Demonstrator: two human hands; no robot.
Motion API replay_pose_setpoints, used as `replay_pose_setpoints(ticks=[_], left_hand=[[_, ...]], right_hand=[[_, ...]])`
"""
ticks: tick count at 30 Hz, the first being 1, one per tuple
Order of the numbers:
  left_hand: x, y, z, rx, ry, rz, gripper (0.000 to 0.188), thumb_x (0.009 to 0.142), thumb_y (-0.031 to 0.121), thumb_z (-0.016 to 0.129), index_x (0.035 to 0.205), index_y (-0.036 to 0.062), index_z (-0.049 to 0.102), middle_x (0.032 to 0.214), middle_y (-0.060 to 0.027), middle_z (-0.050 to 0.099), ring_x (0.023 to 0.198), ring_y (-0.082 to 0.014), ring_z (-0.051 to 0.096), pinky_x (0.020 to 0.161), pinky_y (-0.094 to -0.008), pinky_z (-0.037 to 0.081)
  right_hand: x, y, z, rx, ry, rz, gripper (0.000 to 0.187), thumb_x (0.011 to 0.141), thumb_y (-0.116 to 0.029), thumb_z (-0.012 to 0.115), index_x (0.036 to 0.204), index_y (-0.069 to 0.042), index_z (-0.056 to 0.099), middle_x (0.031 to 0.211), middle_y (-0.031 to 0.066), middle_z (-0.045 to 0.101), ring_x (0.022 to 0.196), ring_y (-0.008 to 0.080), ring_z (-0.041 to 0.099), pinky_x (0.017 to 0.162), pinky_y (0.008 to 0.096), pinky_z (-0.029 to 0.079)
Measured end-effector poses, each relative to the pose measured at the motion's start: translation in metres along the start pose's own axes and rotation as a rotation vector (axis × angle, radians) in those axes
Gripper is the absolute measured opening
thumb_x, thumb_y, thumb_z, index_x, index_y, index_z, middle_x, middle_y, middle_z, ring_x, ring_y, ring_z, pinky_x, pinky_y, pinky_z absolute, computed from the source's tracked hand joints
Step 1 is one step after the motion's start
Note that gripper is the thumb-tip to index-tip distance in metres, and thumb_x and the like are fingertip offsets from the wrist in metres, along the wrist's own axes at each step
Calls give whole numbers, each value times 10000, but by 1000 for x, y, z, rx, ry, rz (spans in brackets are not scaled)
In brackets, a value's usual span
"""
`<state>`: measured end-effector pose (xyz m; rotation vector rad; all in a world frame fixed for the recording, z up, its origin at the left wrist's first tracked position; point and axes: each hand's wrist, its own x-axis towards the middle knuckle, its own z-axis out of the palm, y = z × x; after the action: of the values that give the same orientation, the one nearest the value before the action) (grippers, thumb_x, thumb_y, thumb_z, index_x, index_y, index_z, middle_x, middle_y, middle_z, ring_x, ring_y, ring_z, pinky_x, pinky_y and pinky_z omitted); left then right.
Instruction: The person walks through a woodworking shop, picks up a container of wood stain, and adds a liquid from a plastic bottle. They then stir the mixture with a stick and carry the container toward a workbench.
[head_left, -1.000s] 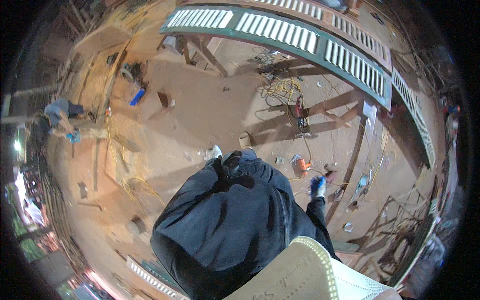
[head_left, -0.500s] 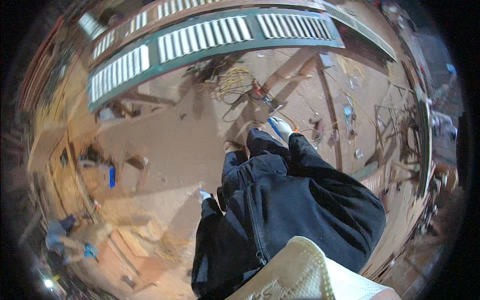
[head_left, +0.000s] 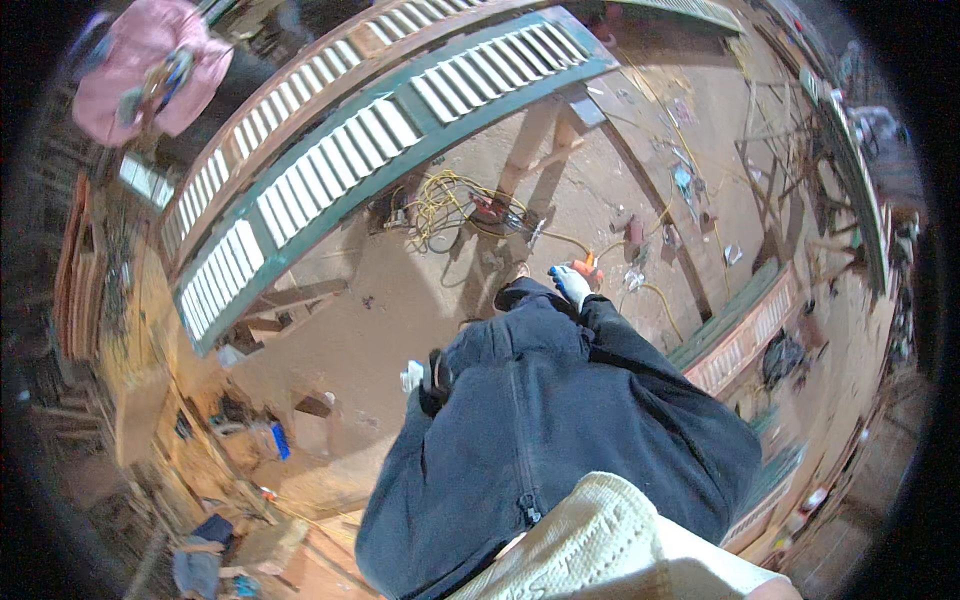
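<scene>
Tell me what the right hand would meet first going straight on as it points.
Probably the red power tool beside the tangled yellow cable: the right hand points up-left in the picture, toward it. Depth is unclear; the hand seems raised and might pass above it.

Two hands; one orange tool; perhaps two co-workers

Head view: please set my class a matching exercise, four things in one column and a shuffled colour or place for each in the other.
Things
1. Right hand
2. Cable tangle
3. Nearer upper louvred panel
4. Cloth at upper left

Descriptions
A. Green-framed
B. Pink
C. Appears next to the orange object
D. Mostly yellow

Pairs: 1-C, 2-D, 3-A, 4-B
</scene>
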<state>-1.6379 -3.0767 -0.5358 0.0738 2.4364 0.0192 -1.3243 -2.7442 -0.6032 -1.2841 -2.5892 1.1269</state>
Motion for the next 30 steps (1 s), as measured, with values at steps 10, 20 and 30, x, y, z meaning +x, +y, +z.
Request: replay_pose_setpoints(ticks=[10,20,30], left_hand=[[-11,469,-113,72,650,892,675,857,541,577,1394,152,453,1476,-277,283,1332,-517,280,1053,-609,293],[29,644,-67,133,620,372,683,882,634,404,1473,297,348,1559,-207,189,1439,-406,153,985,-798,67],[40,629,-61,439,773,388,470,962,427,412,1384,227,460,1462,-140,380,1387,-254,279,942,-573,307]], right_hand=[[-185,84,-78,1258,878,939,279,974,-367,498,797,-159,551,686,-30,502,600,113,493,539,240,391],[-233,105,-64,1850,816,1325,277,946,-333,445,772,-131,521,643,13,503,592,185,516,531,299,416],[129,275,-293,891,399,712,303,1003,-295,414,963,-78,623,812,19,582,745,128,539,690,292,450]])
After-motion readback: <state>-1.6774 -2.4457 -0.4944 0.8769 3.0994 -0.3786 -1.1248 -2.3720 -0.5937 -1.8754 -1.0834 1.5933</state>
